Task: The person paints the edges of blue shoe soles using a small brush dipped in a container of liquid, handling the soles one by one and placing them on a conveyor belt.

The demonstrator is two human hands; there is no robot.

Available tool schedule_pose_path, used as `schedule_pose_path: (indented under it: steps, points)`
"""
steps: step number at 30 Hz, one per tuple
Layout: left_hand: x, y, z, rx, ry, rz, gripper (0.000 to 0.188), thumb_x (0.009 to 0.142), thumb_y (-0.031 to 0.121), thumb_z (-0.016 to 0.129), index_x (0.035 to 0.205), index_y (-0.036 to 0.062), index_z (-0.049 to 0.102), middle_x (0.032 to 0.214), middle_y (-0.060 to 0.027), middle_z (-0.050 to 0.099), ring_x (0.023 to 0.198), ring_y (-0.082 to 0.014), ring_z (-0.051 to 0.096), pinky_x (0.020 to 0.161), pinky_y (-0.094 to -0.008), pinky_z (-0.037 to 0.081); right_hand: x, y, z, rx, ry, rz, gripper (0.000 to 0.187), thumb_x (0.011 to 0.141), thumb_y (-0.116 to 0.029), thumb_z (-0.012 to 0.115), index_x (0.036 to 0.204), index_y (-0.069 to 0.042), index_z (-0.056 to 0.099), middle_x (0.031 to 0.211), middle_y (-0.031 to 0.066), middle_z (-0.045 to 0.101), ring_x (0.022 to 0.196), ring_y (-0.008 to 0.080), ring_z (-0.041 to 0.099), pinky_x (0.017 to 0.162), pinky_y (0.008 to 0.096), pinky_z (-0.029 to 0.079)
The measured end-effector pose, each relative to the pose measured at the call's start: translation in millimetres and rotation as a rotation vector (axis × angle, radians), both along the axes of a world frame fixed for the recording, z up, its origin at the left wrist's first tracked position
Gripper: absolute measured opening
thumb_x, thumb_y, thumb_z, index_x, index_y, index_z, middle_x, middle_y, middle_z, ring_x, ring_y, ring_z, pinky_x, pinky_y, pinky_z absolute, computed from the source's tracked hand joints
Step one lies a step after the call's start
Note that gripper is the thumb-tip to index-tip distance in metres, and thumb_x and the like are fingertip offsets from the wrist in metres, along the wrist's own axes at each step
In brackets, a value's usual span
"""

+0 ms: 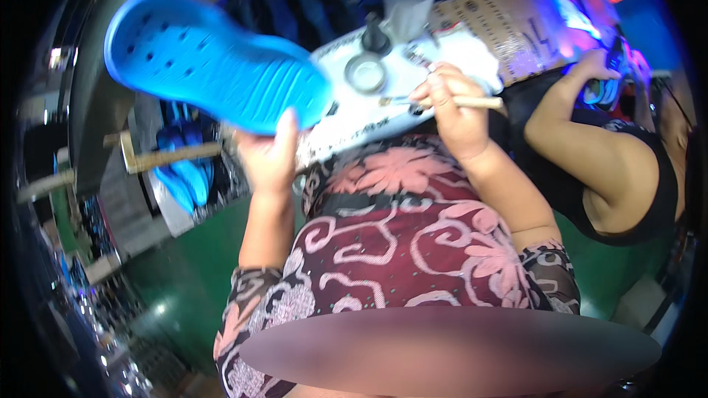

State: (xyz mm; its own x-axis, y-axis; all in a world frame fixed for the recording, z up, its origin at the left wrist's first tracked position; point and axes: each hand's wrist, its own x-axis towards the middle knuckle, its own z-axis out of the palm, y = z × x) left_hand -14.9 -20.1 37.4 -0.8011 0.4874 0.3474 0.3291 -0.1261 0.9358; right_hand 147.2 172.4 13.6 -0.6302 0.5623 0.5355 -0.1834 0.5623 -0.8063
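My left hand (271, 156) grips the heel end of a bright blue clog (214, 63), its thumb on the near edge. The clog is held up at the left with holes showing in its wide end and ridges along the narrower part. Between the fingers of my right hand (459, 114) is a thin brush (476, 102) with a pale wooden handle, its tip pointing left over a white cloth-covered surface (350, 136). Close to that tip stands a small round dish (366, 72). Behind it are a dark small bottle (376, 35) and a clear bottle with a white cap (409, 0).
At the right a co-worker's arm (590, 144) reaches toward another blue shoe piece (601, 92). Brown cardboard (498, 33) lies behind the white surface. More blue shoe parts (184, 177) sit at the left beside a wooden bar (177, 155). Dark items line the back.
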Motion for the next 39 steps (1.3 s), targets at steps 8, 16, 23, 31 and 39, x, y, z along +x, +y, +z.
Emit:
schedule_pose_path:
  steps: [8,16,23,31,39]
  points:
    - [6.4,11.2,74.9,-0.177,-0.792,-0.878,0.078,0.067,0.018,0.071,0.127,-0.0131,0.032,0.097,-0.0206,0.061,0.057,-0.0186,0.063,0.036,-0.0235,0.048,34.2,21.9,-16.9,-0.19,-0.025,-0.126,0.03,0.094,-0.013,0.048,0.073,0.002,0.062,0.069,0.0067,0.057,0.059,0.0128,0.053,0.057,0.0258,0.042]
    - [50.5,297.1,173.4,0.057,-0.905,-0.957,0.044,0.084,0.01,0.064,0.121,0.001,0.043,0.099,-0.0188,0.06,0.076,-0.024,0.066,0.062,-0.0286,0.058,74.9,30.8,-29.1,-0.352,-0.001,-0.256,0.028,0.091,-0.015,0.055,0.069,0.0,0.064,0.061,0.0097,0.058,0.056,0.0184,0.054,0.054,0.0307,0.041]
    - [92.3,360.8,173.4,0.466,-1.026,-1.048,0.068,0.086,0.003,0.06,0.14,0.0042,0.02,0.109,-0.0249,0.056,0.094,-0.0343,0.062,0.084,-0.0416,0.055,95.1,37.8,-40.4,-0.393,-0.052,-0.276,0.032,0.094,-0.016,0.05,0.07,0.002,0.063,0.063,0.0067,0.059,0.057,0.0113,0.052,0.054,0.0258,0.041]
    - [-25.0,107.3,-3.9,-0.231,-0.664,-0.619,0.048,0.091,0.021,0.059,0.133,0.0051,0.043,0.096,-0.0067,0.059,0.085,-0.0163,0.058,0.078,-0.0281,0.05,78.3,41.7,-58.3,-0.516,-0.033,-0.205,0.034,0.096,-0.022,0.049,0.074,0.0,0.064,0.066,0.0031,0.06,0.058,0.0082,0.052,0.055,0.022,0.042]
    - [-115.9,-240.4,-173.6,-0.242,-1.225,0.744,0.07,0.074,0.045,0.074,0.127,0.0088,0.046,0.11,-0.0072,0.056,0.096,-0.0202,0.056,0.077,-0.0326,0.051,25.9,25.0,-66.0,-0.709,-0.049,-0.056,0.032,0.094,-0.022,0.053,0.075,-0.001,0.065,0.065,0.003,0.061,0.057,0.0085,0.052,0.055,0.0236,0.042]
